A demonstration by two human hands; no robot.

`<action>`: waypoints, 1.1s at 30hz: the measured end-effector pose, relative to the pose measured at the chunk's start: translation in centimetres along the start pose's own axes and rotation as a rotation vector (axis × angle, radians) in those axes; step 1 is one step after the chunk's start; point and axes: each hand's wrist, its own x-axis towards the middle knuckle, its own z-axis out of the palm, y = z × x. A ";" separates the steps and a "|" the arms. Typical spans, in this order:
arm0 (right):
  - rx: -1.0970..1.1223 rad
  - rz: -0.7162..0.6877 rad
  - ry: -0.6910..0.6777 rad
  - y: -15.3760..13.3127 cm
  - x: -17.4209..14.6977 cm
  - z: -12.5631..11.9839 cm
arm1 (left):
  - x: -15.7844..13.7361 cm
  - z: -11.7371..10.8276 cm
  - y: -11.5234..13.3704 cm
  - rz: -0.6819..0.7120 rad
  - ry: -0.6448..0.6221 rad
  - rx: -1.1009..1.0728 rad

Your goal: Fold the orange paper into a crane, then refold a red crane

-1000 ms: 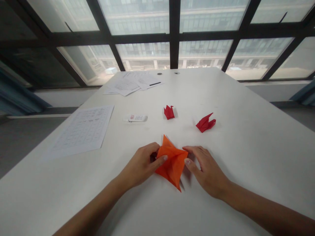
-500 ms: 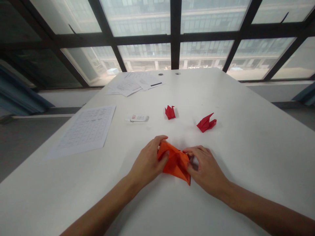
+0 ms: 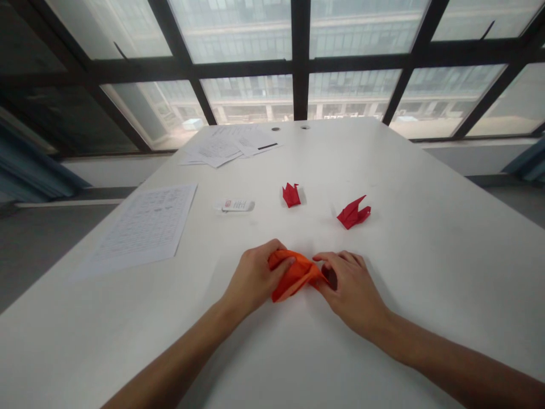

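Observation:
A sheet of orange origami paper (image 3: pixel 293 279), partly folded and curled, is between my hands just above the white table. My left hand (image 3: pixel 258 271) grips its left side, with the thumb laid over the paper and the fingers behind. At the right corner, the thumb of my right hand (image 3: pixel 351 289) presses on the paper, and its index finger arches above with a gap. Beyond the hands sit two folded red paper cranes: a small crane (image 3: pixel 292 195) and a larger crane (image 3: pixel 353 213) to its right.
On the white table (image 3: pixel 426 238), a small white packet with print (image 3: pixel 237 205) lies left of the cranes. A printed sheet (image 3: pixel 145 224) rests at the left edge. Several more papers (image 3: pixel 225 146) overlap at the far end, before large windows.
The orange paper's lower right flap has been folded up and inward, so the paper looks narrower and curled. My right thumb has shifted slightly left and my left hand stays on its side.

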 end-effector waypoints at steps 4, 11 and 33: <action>0.010 -0.033 0.012 0.3 -0.3 0.0 | 0.1 -0.1 -0.3 -0.020 0.002 -0.037; 0.065 -0.165 -0.013 0.4 -0.5 -0.3 | -0.5 0.7 -0.6 0.180 0.044 0.041; -0.206 -0.334 0.000 0.9 -1.0 -0.1 | 0.2 -1.1 -1.4 0.533 -0.213 0.417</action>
